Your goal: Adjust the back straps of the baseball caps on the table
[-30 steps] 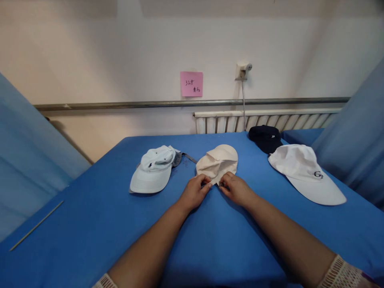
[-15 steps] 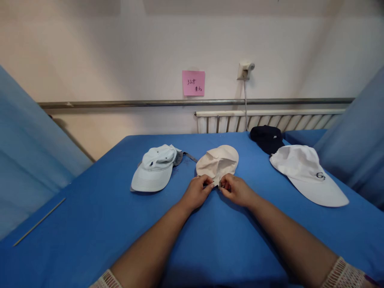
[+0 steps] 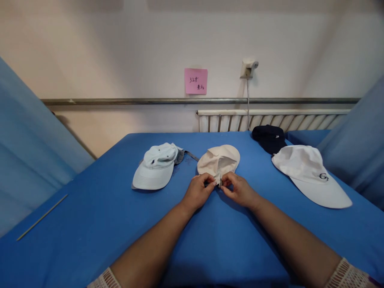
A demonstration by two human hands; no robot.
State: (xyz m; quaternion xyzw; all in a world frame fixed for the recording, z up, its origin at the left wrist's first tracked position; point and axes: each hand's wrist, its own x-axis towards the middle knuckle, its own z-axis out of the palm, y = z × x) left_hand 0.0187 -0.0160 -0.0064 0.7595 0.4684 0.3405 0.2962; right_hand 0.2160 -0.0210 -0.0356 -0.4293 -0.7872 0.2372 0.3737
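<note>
A beige cap [image 3: 220, 160] lies flattened in the middle of the blue table [image 3: 90, 208]. My left hand [image 3: 198, 192] and my right hand [image 3: 238, 190] meet at its near edge. Both pinch the cap's back strap, and a small metal buckle [image 3: 221, 183] shows between the fingertips. The fingers of both hands are closed on the strap.
A pale blue cap [image 3: 156, 168] lies to the left of the beige one. At the right lie a white cap [image 3: 309, 172] and behind it a black cap [image 3: 269, 137]. A thin stick [image 3: 42, 217] rests near the table's left edge. Blue cloth partitions stand on both sides.
My hands have drawn closer together at the strap, and the fingertips now touch around the buckle. The view has shifted slightly.
</note>
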